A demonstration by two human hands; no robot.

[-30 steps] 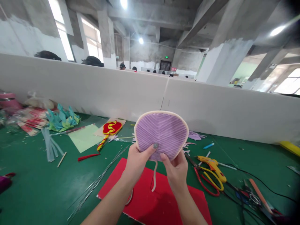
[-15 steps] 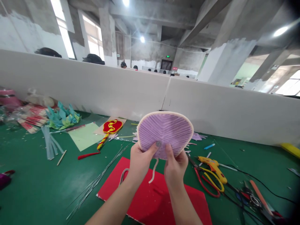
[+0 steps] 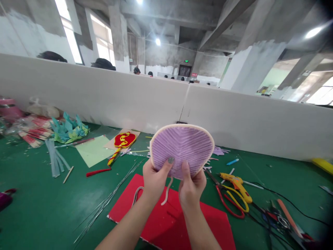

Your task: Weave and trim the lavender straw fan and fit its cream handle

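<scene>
Between my two hands I see a rounded fan-shaped piece (image 3: 182,146), covered in slanting rows of lilac pipe cleaner with a cream edge. My left hand (image 3: 156,177) grips its lower left, thumb pressed on the front. On the lower right, my right hand (image 3: 193,184) pinches it the same way; the other fingers of both hands are mostly hidden behind it. A loose cream strand (image 3: 166,192) dangles from its bottom edge. Below lies a red board (image 3: 169,222) on the green table.
Scissors (image 3: 231,201) and a yellow glue gun (image 3: 238,185) with a cable lie at right. Thin wires (image 3: 111,198) stretch along the left. Farther back are a small red and yellow fan (image 3: 125,140), pale green paper (image 3: 93,151) and a white partition (image 3: 117,100).
Both hands and the lilac piece have shifted slightly left, and the piece tilts a little. The cream strand has swung left with it. My grip looks the same.
</scene>
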